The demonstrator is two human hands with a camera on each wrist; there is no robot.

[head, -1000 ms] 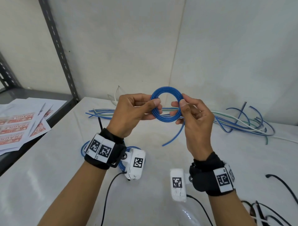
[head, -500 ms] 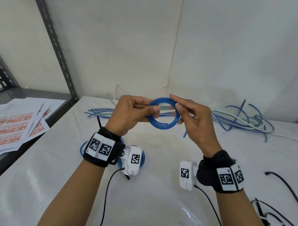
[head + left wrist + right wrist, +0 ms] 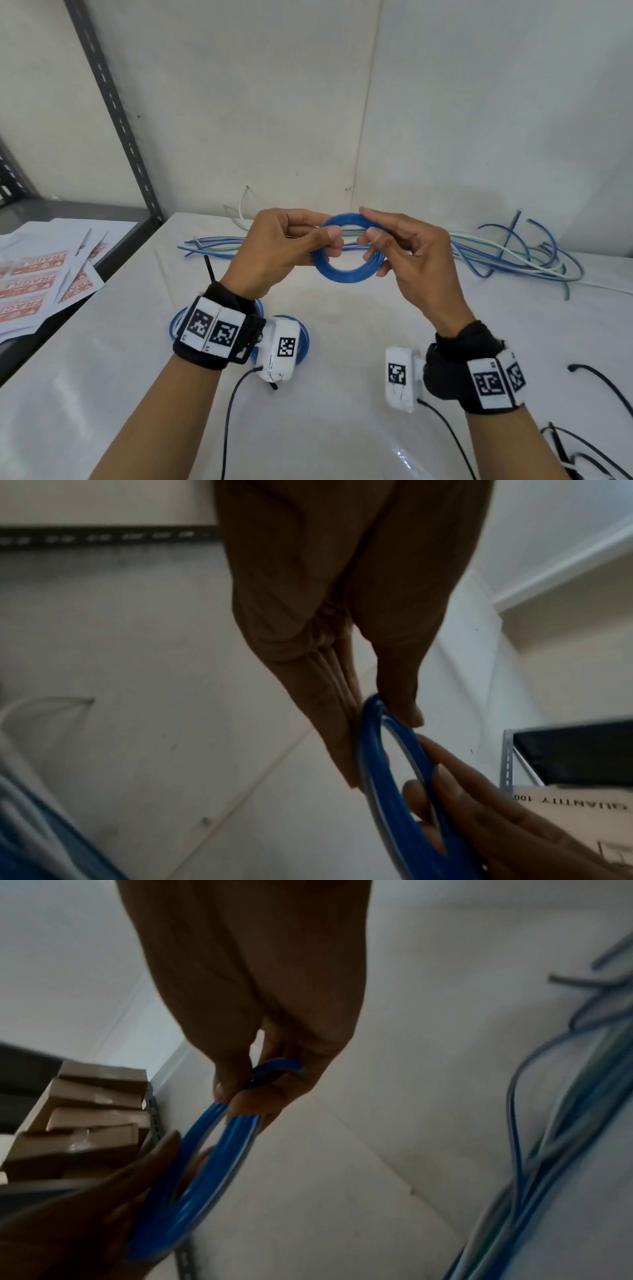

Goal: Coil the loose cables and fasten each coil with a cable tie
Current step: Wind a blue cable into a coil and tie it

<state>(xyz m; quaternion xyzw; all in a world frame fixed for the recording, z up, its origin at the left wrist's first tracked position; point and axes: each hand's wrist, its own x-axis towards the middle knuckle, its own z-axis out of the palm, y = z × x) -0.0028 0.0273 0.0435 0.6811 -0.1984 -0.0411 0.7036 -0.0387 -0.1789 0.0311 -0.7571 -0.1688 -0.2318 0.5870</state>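
both grips hold the blue coil (image 3: 347, 270) in the air above the surface (image 3: 342, 428): your left hand (image 3: 279, 248) pinches its left side, your right hand (image 3: 409, 251) its right side. the black cable tie (image 3: 209, 268) lies below-left, nearer your left hand.

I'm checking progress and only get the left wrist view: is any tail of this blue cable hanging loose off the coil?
Observer: No tail shows in the head view. The blue coil is a closed ring pinched between the left hand and the right hand.
Operator: Where is its end?
Observer: The right wrist view shows the cable end lying against the right hand's fingers.
Operator: Any tie on it?
Observer: None visible. A black cable tie stands up beside the left wrist, near other blue coils.
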